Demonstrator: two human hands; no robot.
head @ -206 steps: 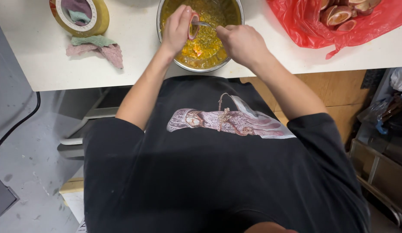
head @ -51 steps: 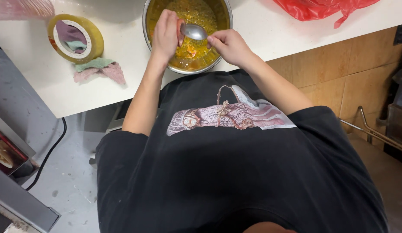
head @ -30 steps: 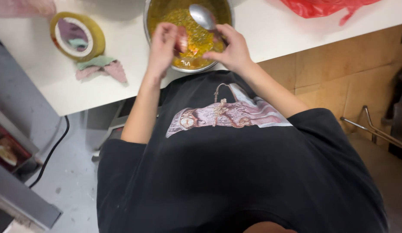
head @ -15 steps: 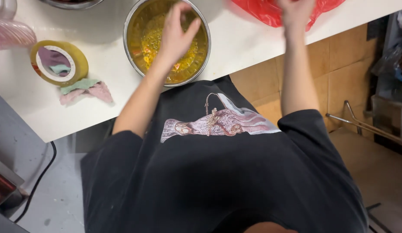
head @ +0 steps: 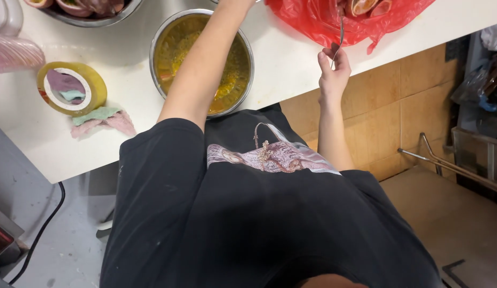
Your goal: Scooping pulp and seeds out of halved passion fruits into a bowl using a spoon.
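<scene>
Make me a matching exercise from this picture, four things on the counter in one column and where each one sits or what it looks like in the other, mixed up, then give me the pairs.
Things:
1. steel bowl
2. tape roll
3. red plastic bag
4. spoon

Descriptions:
A. held in the right hand
B. far right of the white counter, with cut fruit inside
C. yellow ring beside a crumpled cloth
D. holds yellow-orange pulp, under the left forearm

Pairs: 1-D, 2-C, 3-B, 4-A

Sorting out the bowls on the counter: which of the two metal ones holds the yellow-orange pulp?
The steel bowl nearest the person, under the left forearm. The other metal bowl, at the top edge, holds purplish fruit shells instead.
</scene>
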